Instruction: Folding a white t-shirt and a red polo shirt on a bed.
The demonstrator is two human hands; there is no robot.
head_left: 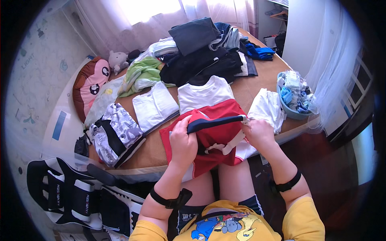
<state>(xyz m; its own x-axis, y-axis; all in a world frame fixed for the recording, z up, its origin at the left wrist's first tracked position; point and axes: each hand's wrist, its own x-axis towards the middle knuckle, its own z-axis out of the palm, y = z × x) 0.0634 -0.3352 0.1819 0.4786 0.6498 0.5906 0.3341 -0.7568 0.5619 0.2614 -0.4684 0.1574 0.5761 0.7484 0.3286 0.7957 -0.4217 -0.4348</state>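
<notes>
A red shirt (202, 161) with a navy collar and white trim hangs between my hands at the bed's near edge. My left hand (182, 140) grips it by the left end of the collar. The other end of the collar, beside a loose white strip, is pinched in my right hand (259, 132). The shirt's upper part overlaps a white T-shirt (205, 93) lying flat on the bed. To the left of that T-shirt sits a folded white garment (155, 101). Crumpled white clothing (265, 107) lies just beyond my right hand.
A light blue basket (294, 114) of small cloth items stands at the bed's right edge. Piled dark clothes (196, 64) cover the far middle. Patterned folded clothes (116, 132) and a monkey-face pillow (92, 87) are left. A gaming chair (72, 195) stands at lower left.
</notes>
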